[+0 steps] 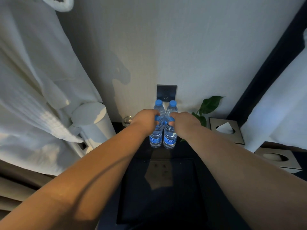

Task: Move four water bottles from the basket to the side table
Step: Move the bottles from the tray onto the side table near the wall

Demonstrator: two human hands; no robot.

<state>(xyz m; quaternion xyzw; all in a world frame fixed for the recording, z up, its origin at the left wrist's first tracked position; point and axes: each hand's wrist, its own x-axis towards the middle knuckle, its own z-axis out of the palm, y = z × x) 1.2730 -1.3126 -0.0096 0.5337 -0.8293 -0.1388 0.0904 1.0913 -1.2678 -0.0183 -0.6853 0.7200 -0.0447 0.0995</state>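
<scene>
Both hands gripping bottles at cap/neck: left hand [146, 119] fingers [157, 118] closing round front-left bottle [156, 137], right hand [184, 122] w/ front-right bottle [169, 138]. Both standing on dark surface [159, 153], touching; two rear bottles [159, 107] sitting just behind.

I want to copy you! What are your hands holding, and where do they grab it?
Each hand holds a water bottle by its blue cap and neck: the left hand the front left bottle, the right hand the front right bottle.
</scene>
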